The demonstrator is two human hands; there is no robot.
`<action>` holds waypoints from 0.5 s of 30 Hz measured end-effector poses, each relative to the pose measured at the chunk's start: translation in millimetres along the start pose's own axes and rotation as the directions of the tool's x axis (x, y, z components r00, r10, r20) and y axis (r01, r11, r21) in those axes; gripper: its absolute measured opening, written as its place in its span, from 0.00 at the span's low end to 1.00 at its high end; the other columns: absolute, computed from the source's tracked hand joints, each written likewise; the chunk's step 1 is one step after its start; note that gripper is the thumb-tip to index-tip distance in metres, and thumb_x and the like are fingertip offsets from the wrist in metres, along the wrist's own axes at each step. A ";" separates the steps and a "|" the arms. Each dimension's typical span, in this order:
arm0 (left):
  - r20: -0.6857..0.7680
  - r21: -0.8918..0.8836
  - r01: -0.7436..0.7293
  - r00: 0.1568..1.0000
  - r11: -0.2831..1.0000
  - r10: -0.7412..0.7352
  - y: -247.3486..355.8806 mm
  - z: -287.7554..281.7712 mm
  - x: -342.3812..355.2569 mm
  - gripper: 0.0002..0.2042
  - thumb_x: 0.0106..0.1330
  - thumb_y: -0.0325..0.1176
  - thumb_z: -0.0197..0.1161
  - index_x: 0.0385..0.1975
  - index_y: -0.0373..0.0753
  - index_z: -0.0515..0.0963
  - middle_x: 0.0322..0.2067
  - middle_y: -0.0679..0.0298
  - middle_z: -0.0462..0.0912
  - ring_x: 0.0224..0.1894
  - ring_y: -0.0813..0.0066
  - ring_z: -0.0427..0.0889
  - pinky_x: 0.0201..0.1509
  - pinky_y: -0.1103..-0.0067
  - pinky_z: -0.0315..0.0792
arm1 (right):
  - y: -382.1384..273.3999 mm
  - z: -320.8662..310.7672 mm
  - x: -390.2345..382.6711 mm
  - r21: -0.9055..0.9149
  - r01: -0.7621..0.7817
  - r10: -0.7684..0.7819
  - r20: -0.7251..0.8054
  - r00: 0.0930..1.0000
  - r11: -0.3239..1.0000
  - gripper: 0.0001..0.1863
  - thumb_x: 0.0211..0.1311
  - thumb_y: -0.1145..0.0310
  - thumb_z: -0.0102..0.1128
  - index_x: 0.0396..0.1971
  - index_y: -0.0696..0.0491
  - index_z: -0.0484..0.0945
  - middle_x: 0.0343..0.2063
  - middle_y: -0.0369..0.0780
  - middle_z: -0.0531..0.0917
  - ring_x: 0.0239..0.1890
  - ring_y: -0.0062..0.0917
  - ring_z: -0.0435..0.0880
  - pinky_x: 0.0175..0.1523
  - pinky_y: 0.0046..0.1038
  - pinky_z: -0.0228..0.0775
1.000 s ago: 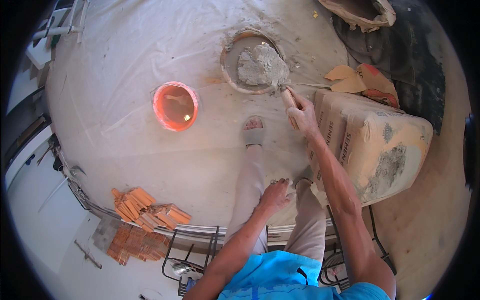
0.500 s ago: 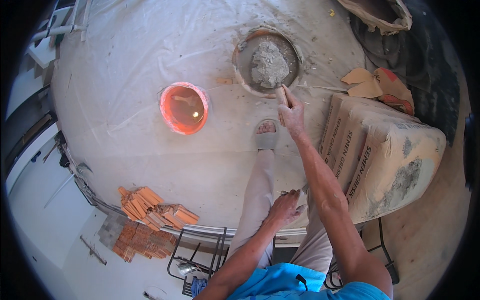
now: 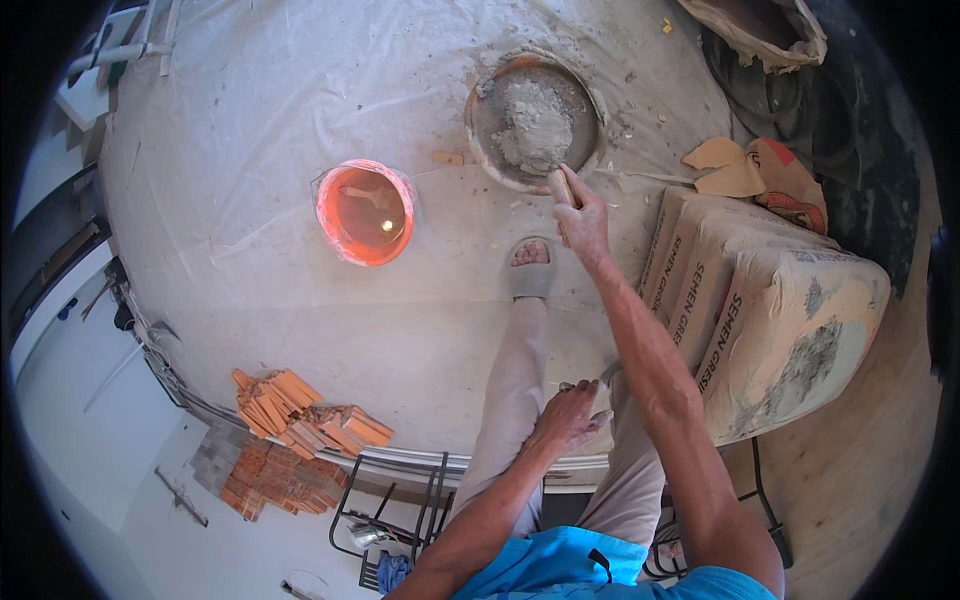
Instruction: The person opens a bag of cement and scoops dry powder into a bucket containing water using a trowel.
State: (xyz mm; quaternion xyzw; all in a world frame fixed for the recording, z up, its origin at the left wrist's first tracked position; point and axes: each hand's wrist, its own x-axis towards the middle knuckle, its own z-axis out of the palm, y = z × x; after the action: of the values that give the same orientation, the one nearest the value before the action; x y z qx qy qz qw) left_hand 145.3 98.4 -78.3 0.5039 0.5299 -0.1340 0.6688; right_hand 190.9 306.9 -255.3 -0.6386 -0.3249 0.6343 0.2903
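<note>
My right hand (image 3: 583, 212) grips the pale handle (image 3: 560, 188) of a tool at the near rim of a round basin (image 3: 478, 140). The tool's far end is lost in a pale grey heap of cement mix (image 3: 535, 125) inside the basin. My left hand (image 3: 576, 415) is down by my legs, fingers curled around something small and greyish that I cannot make out. An orange bucket (image 3: 340, 245) holding murky liquid and a pale object stands left of the basin.
Stacked cement bags (image 3: 765, 335) flank my right side, with torn paper (image 3: 790, 180) and another sack (image 3: 760, 35) beyond. Plastic sheeting (image 3: 220, 180) covers the floor. Terracotta tiles (image 3: 290, 400) lie behind-left, near black metal racks (image 3: 390, 500). My sandalled foot (image 3: 530, 260) is below the basin.
Compared with a second ago, the scene has shifted rightward in view. My right hand's tool has swung left relative to the basin, and the mix looks flatter. My left hand stays low.
</note>
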 end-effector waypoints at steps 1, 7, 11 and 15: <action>-0.004 -0.004 -0.003 1.000 1.000 0.003 0.5 -0.4 -0.3 0.29 0.67 0.42 0.65 0.62 0.30 0.68 0.56 0.45 0.78 0.57 0.45 0.79 0.60 0.58 0.76 | -1.5 -0.1 0.8 -0.001 -0.009 0.009 0.003 1.000 1.000 0.40 0.45 0.76 0.58 0.67 0.51 0.76 0.27 0.34 0.80 0.20 0.15 0.74 0.26 0.23 0.70; -0.021 -0.012 -0.008 1.000 1.000 0.007 -1.2 -1.2 0.4 0.30 0.67 0.44 0.65 0.62 0.30 0.69 0.56 0.44 0.79 0.56 0.44 0.80 0.59 0.58 0.76 | -1.7 -6.3 2.9 -0.030 0.018 -0.017 0.018 1.000 0.999 0.41 0.45 0.77 0.60 0.68 0.49 0.76 0.26 0.33 0.79 0.18 0.15 0.72 0.25 0.23 0.68; 0.003 -0.029 0.014 1.000 0.999 -0.014 5.6 -9.2 0.0 0.30 0.67 0.45 0.64 0.62 0.30 0.70 0.56 0.44 0.79 0.55 0.43 0.80 0.59 0.58 0.76 | -10.9 -9.4 3.4 -0.045 -0.027 0.027 0.006 1.000 0.999 0.41 0.45 0.77 0.60 0.67 0.49 0.77 0.26 0.33 0.79 0.18 0.15 0.72 0.25 0.23 0.67; -0.006 -0.037 0.004 1.000 0.999 -0.005 3.4 -8.2 -0.1 0.29 0.68 0.45 0.65 0.62 0.30 0.70 0.55 0.44 0.79 0.54 0.42 0.80 0.59 0.58 0.76 | -11.8 -13.6 3.1 -0.043 -0.023 0.023 0.013 1.000 0.999 0.40 0.47 0.77 0.59 0.68 0.49 0.76 0.26 0.33 0.79 0.18 0.15 0.72 0.24 0.23 0.67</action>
State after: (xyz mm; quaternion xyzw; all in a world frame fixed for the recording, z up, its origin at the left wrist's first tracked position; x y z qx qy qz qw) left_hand 142.9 106.6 -75.9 0.4905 0.5356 -0.1239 0.6762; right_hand 203.9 317.3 -247.7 -0.6442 -0.3328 0.6347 0.2671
